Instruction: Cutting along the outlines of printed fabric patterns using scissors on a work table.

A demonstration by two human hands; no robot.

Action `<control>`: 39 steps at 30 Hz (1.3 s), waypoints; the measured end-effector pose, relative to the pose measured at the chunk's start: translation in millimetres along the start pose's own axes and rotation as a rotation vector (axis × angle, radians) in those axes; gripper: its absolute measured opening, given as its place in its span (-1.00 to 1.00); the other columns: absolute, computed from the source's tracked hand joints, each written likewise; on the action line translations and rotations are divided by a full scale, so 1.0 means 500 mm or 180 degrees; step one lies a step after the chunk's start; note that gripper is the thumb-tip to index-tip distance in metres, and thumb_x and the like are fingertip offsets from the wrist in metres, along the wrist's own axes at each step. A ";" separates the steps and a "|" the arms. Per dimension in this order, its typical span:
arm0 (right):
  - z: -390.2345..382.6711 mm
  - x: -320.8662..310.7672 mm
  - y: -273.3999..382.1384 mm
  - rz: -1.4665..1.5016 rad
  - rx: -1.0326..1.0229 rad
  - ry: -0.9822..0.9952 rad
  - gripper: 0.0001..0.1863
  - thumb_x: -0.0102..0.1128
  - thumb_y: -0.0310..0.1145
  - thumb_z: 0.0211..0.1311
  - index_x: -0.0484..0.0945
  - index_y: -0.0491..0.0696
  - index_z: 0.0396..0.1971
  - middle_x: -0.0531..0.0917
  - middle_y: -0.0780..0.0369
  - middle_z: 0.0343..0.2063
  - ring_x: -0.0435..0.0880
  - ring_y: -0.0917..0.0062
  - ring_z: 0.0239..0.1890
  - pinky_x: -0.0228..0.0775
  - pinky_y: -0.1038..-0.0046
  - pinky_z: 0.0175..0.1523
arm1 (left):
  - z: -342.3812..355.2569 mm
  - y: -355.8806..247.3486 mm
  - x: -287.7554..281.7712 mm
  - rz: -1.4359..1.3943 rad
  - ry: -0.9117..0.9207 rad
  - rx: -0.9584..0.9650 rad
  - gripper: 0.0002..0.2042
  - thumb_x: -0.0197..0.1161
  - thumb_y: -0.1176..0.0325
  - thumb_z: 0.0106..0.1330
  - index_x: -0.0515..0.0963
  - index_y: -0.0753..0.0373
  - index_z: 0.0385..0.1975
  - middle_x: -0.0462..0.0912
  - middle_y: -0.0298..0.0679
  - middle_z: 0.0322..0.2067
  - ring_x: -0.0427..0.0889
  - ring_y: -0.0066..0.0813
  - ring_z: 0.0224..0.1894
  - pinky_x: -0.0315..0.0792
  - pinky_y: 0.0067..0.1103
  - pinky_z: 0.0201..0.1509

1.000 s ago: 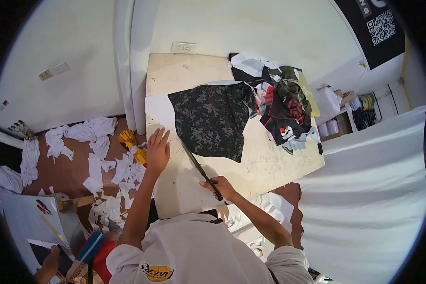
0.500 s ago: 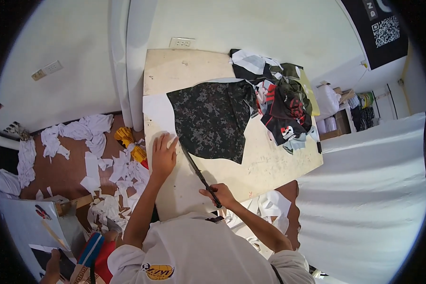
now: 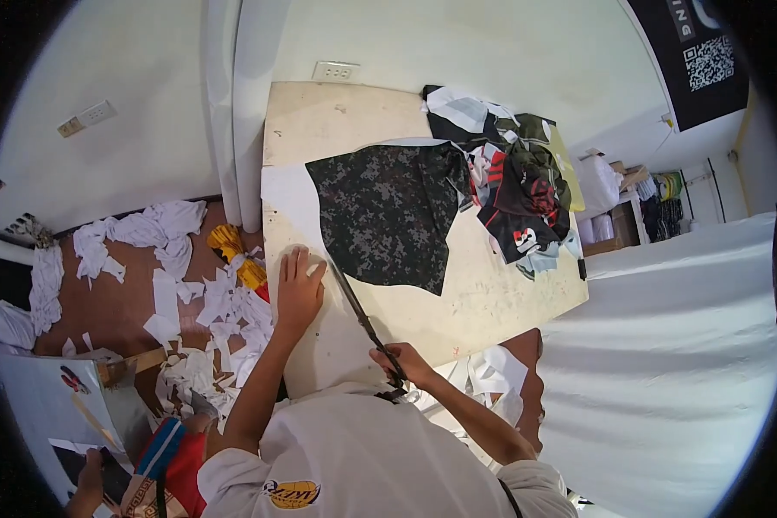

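Observation:
On a pale board table (image 3: 514, 302) lies a dark digital-camouflage fabric piece (image 3: 380, 216) over white material (image 3: 289, 203) that shows along its left edge. My left hand (image 3: 299, 295) rests spread on the white material, just below and left of the camouflage piece. Long black scissors (image 3: 360, 318) are gripped in my right hand (image 3: 404, 364) near the table's front, their blades reaching up-left to the camouflage piece's lower-left corner. Whether the blades are open is hard to tell.
A pile of dark, red and green fabrics (image 3: 527, 198) covers the table's right. White scraps (image 3: 224, 311) and a yellow bundle (image 3: 233, 250) lie on the floor at left. Another person's hand (image 3: 88, 479) is at lower left. A white curtain (image 3: 656, 354) hangs at right.
Compared with a second ago, my left hand sits a little lower and farther right, and my right hand with the scissors has moved slightly toward me. The view has shifted slightly.

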State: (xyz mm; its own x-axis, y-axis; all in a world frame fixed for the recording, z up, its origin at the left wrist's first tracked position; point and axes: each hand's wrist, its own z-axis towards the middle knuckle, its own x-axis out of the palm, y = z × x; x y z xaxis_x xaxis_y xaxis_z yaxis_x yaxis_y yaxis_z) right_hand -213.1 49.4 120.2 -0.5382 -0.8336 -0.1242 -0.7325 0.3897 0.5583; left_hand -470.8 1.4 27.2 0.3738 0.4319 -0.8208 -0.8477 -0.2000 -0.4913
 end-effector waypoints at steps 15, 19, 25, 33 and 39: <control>0.009 0.031 0.035 0.0377 0.0099 0.0058 -0.42 0.34 0.23 0.15 0.43 -0.01 -0.60 0.38 0.41 -0.73 0.40 0.70 -0.73 0.28 0.61 -0.58 | -0.009 -0.011 -0.029 -0.0051 0.0016 -0.0063 -0.53 0.13 0.50 0.18 0.55 0.14 0.15 0.29 0.09 0.29 0.21 0.08 0.38 0.03 -0.10 0.48; 0.018 0.054 0.063 0.0529 0.0049 -0.0002 -0.44 0.34 0.20 0.17 0.42 0.01 -0.61 0.38 0.42 -0.73 0.39 0.71 -0.72 0.24 0.62 -0.58 | -0.001 -0.013 -0.034 -0.0122 0.0103 -0.0131 -0.53 0.12 0.51 0.18 0.55 0.14 0.15 0.29 0.10 0.29 0.20 0.09 0.38 0.02 -0.10 0.49; 0.050 0.074 0.073 0.0071 -0.0053 -0.0349 -0.41 0.36 0.22 0.14 0.46 -0.03 -0.67 0.40 0.39 -0.77 0.41 0.68 -0.72 0.23 0.55 -0.58 | 0.005 -0.013 -0.030 -0.0166 0.0019 -0.0113 -0.54 0.15 0.52 0.16 0.55 0.19 0.13 0.30 0.12 0.28 0.21 0.10 0.38 0.02 -0.11 0.50; 0.046 0.085 0.067 0.0107 0.0004 -0.0393 -0.39 0.37 0.23 0.12 0.46 -0.05 -0.67 0.43 0.37 -0.78 0.42 0.65 -0.76 0.25 0.55 -0.60 | 0.002 -0.017 -0.031 -0.0264 -0.0066 -0.0186 -0.59 0.16 0.51 0.16 0.58 0.24 0.06 0.33 0.12 0.25 0.23 0.10 0.37 0.04 -0.10 0.49; 0.083 0.111 0.102 0.0469 0.0050 -0.0367 -0.47 0.38 0.14 0.17 0.44 0.01 -0.65 0.40 0.40 -0.75 0.41 0.69 -0.73 0.25 0.57 -0.60 | 0.005 -0.012 -0.031 -0.0352 -0.0037 -0.0258 -0.61 0.16 0.53 0.14 0.60 0.27 0.02 0.35 0.12 0.23 0.24 0.10 0.36 0.05 -0.11 0.49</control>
State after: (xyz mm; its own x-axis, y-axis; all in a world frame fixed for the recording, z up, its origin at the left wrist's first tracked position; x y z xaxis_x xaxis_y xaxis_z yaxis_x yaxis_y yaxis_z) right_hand -297.8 39.4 107.7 -0.6836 -0.7171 -0.1358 -0.6482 0.5109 0.5647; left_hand -472.2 -1.7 43.6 0.4586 0.4655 -0.7570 -0.7682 -0.2206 -0.6010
